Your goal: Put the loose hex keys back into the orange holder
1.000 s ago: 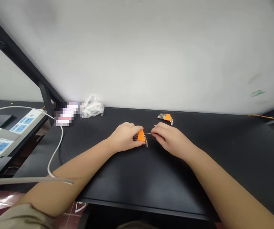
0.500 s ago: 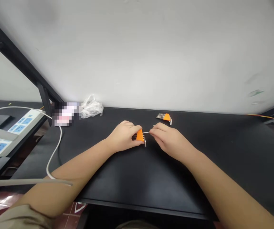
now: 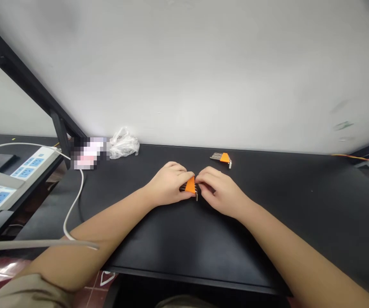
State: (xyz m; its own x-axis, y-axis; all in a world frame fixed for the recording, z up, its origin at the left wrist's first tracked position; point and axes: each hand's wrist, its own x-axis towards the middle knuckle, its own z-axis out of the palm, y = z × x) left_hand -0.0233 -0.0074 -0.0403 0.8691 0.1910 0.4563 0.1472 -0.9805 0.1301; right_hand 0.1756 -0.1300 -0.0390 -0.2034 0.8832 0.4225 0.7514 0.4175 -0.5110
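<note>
My left hand (image 3: 171,184) grips an orange hex key holder (image 3: 190,185) between thumb and fingers, just above the black table. Several dark hex keys sit in it, and the short bent end of one hex key (image 3: 196,196) sticks out at its lower right. My right hand (image 3: 218,188) is closed in a pinch at the holder's right edge, on a hex key that the fingers now mostly cover. Farther back lies a second orange hex key holder (image 3: 224,157) with several keys, apart from both hands.
A crumpled clear plastic bag (image 3: 124,143) lies by the wall, beside a blurred-out item. White power strips (image 3: 27,169) are on the left, and a white cable (image 3: 75,205) loops across near my left forearm. The black table (image 3: 178,252) ends at its front edge.
My right hand has moved left up to the holder, and the hex key's bare shaft between them no longer shows. The holder has shifted slightly right and down.
</note>
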